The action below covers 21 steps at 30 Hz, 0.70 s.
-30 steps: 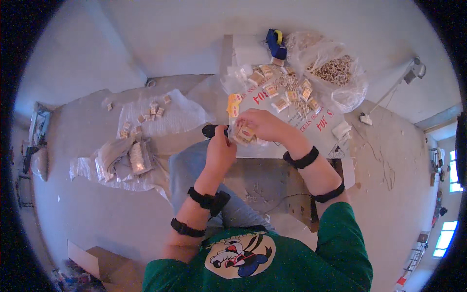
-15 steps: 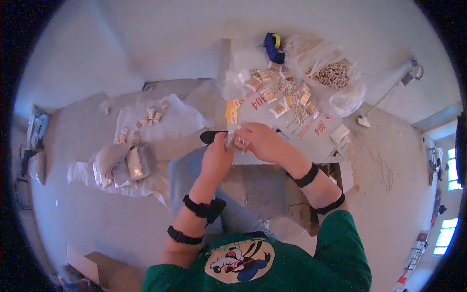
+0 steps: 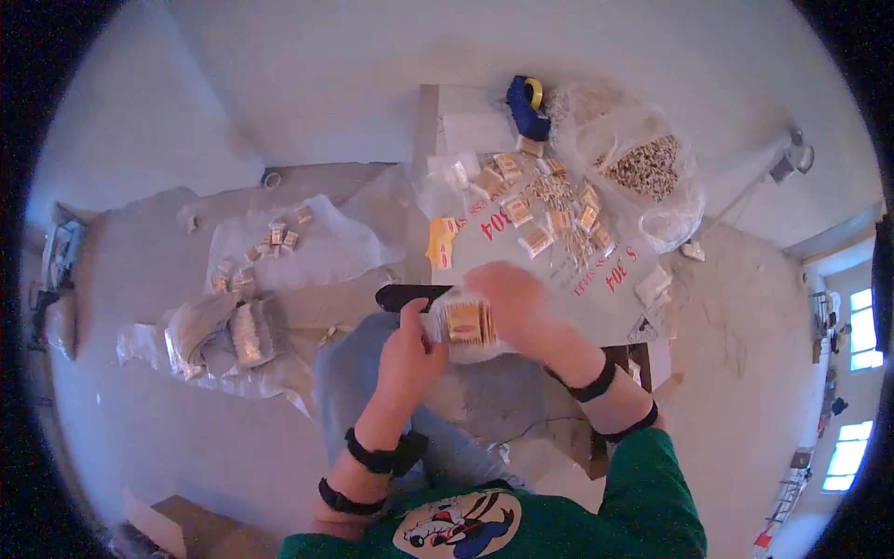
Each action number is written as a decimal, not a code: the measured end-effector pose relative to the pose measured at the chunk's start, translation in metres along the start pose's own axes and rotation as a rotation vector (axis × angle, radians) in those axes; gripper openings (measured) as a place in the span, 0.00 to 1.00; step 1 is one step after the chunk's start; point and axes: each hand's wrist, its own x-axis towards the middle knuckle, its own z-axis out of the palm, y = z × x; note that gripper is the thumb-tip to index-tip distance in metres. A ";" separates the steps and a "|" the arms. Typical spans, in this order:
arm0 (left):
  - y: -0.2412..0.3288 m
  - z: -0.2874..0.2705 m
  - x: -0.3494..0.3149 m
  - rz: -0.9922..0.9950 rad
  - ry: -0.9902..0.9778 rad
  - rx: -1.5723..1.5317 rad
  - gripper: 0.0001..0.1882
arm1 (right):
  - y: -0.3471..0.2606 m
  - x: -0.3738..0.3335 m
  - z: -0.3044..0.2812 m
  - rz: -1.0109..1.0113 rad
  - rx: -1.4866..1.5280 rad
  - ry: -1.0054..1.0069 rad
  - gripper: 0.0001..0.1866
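Note:
In front of me, above the table's near edge, is a small clear plastic packet (image 3: 468, 323) with a yellow-brown label and a row of thin sticks inside. My left hand (image 3: 414, 359) pinches its left side between thumb and fingers. Over the packet's upper right side is my right hand (image 3: 510, 300), smeared by motion, so its fingers and grip do not show clearly. A black flat object (image 3: 396, 297) lies just beyond my left hand. Farther off, loose thin sticks (image 3: 577, 250) and several similar labelled packets (image 3: 559, 221) are spread on the printed sheet.
A clear bag (image 3: 672, 222) full of brown-tipped sticks stands at the back right, beside a blue tape dispenser (image 3: 528, 110). Yellow cards (image 3: 441, 244) lie on the sheet's left side. To the left, small packets (image 3: 277, 238) and bulging plastic bags (image 3: 209, 331) rest on plastic film.
Both hands and the packet have come lower in the picture, nearer me. The packet's labelled face now shows, and my right hand has become blurred. The whole view has also shifted slightly.

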 end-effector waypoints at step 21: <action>0.024 -0.009 0.028 0.102 -0.052 0.261 0.24 | 0.258 0.074 0.137 0.400 -0.588 -0.271 0.24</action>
